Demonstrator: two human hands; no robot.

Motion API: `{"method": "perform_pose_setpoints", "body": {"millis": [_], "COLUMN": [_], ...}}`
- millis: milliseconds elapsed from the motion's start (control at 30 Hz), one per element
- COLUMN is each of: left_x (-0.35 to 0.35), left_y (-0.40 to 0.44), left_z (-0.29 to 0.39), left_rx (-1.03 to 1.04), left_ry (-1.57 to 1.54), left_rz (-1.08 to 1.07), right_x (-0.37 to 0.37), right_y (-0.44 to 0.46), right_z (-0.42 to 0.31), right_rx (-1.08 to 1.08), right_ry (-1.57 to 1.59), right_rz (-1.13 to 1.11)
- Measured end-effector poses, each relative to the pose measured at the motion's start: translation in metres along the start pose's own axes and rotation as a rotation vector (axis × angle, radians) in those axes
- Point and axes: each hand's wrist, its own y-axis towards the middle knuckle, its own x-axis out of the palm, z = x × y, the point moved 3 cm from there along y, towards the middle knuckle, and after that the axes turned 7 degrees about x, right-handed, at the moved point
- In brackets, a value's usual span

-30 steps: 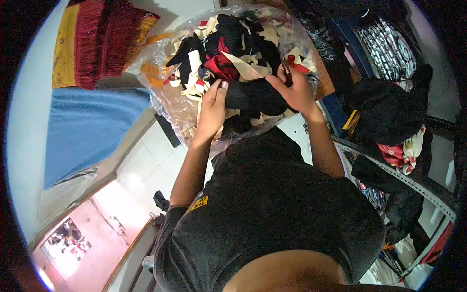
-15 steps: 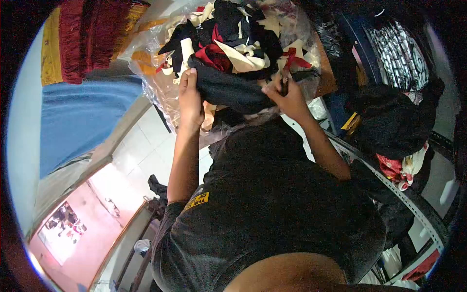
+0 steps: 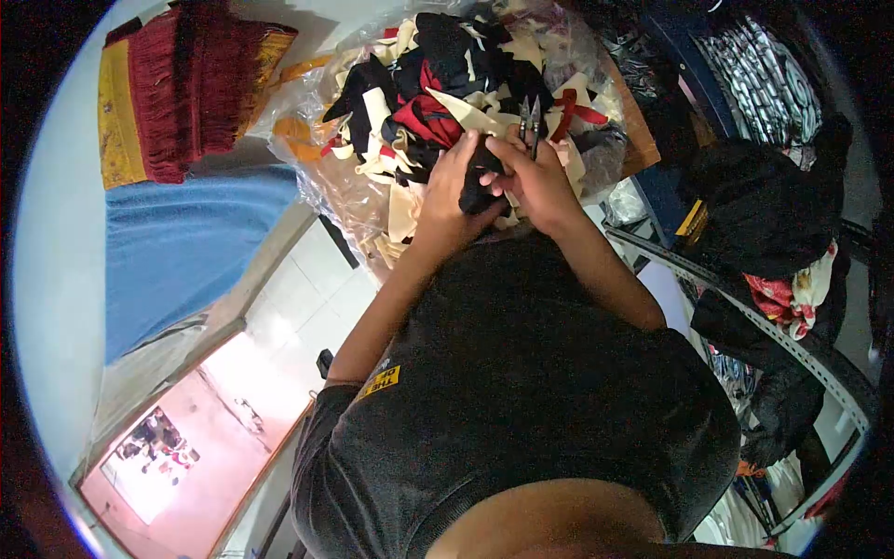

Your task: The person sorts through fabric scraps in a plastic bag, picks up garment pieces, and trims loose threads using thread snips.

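Observation:
Black cloth (image 3: 477, 194) is bunched between my two hands, close to my chest. My left hand (image 3: 445, 194) is closed around its left side. In my right hand (image 3: 542, 186) sits a pair of small thread snips (image 3: 529, 119), blades pointing up and away from me. The right thumb and fingers also meet the black cloth; its lower folds are partly hidden by both hands. Right beyond the hands lies a heap of fabric scraps, with a cream scrap (image 3: 466, 114), a red scrap (image 3: 428, 118) and a black scrap (image 3: 447, 47).
Clear plastic (image 3: 321, 191) surrounds the scraps, on a wooden surface (image 3: 641, 140). Fringed maroon cloth (image 3: 186, 93) and blue cloth (image 3: 186, 252) lie at the left. A perforated metal rail (image 3: 745, 307), dark garments (image 3: 764, 205) and a patterned folded stack (image 3: 764, 93) are at the right.
My hands have come together, the left moving right and down. The black piece, stretched flat between them before, is now bunched up. The view has shifted slightly.

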Motion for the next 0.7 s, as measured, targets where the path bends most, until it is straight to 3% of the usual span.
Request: {"method": "perform_pose_setpoints", "body": {"millis": [67,133,167,267,400,467,600,700], "left_x": [-0.006,0.001,-0.001,-0.001,0.008,0.006,0.002,-0.006], "left_y": [0.007,0.002,0.010,0.012,0.017,0.016,0.013,0.010], "left_z": [0.022,0.013,0.022,0.015,0.024,0.025,0.029,0.036], "left_rx": [-0.026,-0.618,-0.490,-0.463,-0.628,-0.667,-0.761,-0.806], "left_ry": [-0.012,-0.497,-0.484,-0.408,-0.605,-0.601,-0.667,-0.646], "left_rz": [0.078,0.001,0.059,0.119,0.294,0.294,0.309,0.358], "right_x": [-0.003,-0.010,-0.015,-0.033,-0.034,-0.037,-0.034,-0.041], "right_y": [-0.008,-0.013,-0.016,-0.016,-0.019,-0.014,-0.018,-0.012], "right_z": [-0.008,-0.018,-0.023,-0.032,-0.044,-0.043,-0.042,-0.027], "right_rx": [-0.011,-0.018,-0.034,-0.117,-0.144,-0.213,-0.140,-0.118], "right_ry": [0.039,0.076,0.002,-0.143,-0.210,-0.222,-0.290,-0.233], "right_rz": [0.004,0.007,0.034,0.056,0.105,0.039,0.033,-0.138]}}
